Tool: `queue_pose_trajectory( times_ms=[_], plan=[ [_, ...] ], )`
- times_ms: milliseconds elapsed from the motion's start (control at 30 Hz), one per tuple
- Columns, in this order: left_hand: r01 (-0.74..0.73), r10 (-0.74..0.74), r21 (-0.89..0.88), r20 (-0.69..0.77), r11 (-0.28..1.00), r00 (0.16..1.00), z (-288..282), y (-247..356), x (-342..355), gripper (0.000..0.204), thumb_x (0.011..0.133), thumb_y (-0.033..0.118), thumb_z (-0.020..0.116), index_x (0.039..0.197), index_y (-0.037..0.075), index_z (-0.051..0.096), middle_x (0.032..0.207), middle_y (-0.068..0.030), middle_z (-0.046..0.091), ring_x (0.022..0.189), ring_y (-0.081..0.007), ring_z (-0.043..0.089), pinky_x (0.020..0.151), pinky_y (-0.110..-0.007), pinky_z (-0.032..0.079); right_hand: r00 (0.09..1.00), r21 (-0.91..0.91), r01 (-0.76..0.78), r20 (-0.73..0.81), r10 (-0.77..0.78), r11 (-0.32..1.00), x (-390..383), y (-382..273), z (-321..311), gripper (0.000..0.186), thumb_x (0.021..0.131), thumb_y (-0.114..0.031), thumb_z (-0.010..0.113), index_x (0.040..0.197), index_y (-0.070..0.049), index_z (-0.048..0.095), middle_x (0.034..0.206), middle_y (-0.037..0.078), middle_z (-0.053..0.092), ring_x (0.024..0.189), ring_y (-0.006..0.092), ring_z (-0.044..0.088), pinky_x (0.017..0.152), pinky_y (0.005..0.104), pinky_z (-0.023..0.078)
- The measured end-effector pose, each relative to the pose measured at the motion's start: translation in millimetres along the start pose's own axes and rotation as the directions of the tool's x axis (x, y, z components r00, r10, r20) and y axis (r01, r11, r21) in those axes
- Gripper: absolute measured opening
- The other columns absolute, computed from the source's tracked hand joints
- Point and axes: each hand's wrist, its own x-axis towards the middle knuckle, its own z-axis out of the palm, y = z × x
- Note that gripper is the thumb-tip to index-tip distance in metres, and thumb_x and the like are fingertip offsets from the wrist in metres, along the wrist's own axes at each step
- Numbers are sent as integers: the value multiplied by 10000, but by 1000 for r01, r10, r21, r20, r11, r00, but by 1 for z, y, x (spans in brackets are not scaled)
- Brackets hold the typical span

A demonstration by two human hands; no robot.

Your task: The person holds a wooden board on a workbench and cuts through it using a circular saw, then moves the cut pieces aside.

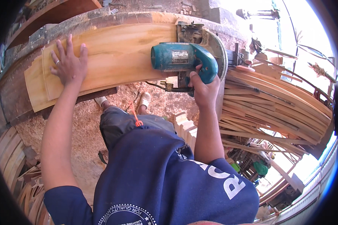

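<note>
– How do the hands stand?
– The left hand (69, 64) presses flat on the upper pale board (116, 52), fingers spread; the right hand (205, 89) has its fingers closed round the teal power tool (174, 56)
– And those things?
– The board overlies a lower board (34, 90) on the surface (17, 88), the tool at its right end

Glaring white at the upper right, washing out detail. Lighting the boards (116, 52) brightly. Bowing straight edges toward the dark rim.
</note>
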Motion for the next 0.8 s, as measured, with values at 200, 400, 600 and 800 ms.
queue_pose_trajectory(
  times_ms=[200,400,600,800],
  plan=[
    [-4,4,26,3,1000,1000,1,1,0,701,1005,674,465,1636,398,333,1751,-63,243,1568,-426,271,1149,-772,218,999,-72,8,-33,-11,997,6,-7,4,170,876,-62,719,1029,-12,665,733,11,640,640,90,616,601,271,490],
    [-2,2,22,2,1000,1000,2,-1,-1,702,1006,680,459,1636,398,331,1753,-63,239,1568,-425,271,1145,-778,218,1000,-10,12,-13,-12,1000,13,-5,6,273,874,-55,717,1136,1,670,779,8,660,655,87,618,609,268,497],
    [1,-1,18,13,1000,1000,-1,1,0,707,1000,679,460,1635,396,330,1751,-69,241,1566,-432,272,1147,-774,218,1000,21,13,7,-13,1000,17,-1,5,287,868,-49,726,1145,1,666,799,9,665,665,84,621,613,270,511],
    [6,-6,18,17,1000,1000,1,1,-1,710,998,680,464,1634,395,332,1751,-69,241,1565,-433,273,1145,-772,222,999,-26,33,37,-32,999,20,2,2,228,869,-57,733,1075,-3,654,802,12,663,675,92,631,611,271,524]
  ],
)
